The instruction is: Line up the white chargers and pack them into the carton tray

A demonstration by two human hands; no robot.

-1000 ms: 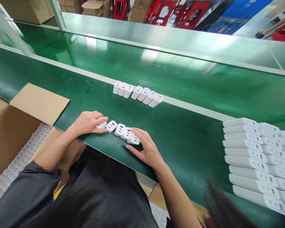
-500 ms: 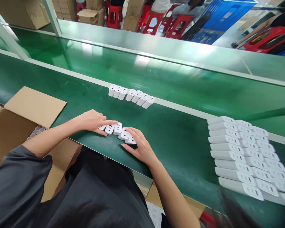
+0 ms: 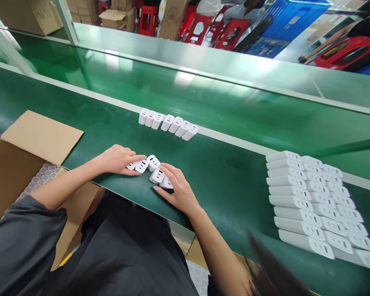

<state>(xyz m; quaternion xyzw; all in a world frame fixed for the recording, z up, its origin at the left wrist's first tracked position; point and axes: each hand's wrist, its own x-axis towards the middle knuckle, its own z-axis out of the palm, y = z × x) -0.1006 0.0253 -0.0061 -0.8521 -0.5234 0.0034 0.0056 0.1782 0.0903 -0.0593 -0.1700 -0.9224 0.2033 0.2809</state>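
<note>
My left hand (image 3: 119, 159) is closed around two white USB chargers, their slotted ends facing up; the nearer-to-centre one (image 3: 141, 167) shows clearly, while the other is partly under the fingers. Between my hands a single charger (image 3: 153, 163) stands turned at an angle, close to the fingertips of both. My right hand (image 3: 181, 191) grips another pair, thumb on the near side and fingers on the far side. Of that pair, the left charger (image 3: 157, 175) is in plain sight and the right one is half covered.
Several chargers (image 3: 168, 122) stand in a row along the white rail. A large block of chargers (image 3: 299, 193) lies in rows at the right. At the left, an open carton (image 3: 43, 137) holds a white celled tray (image 3: 41, 179). A green belt (image 3: 228, 105) runs beyond the rail.
My left index finger has drawn back from the middle charger, which has turned and now sits apart from the left pair. The right hand's pair has tilted slightly.
</note>
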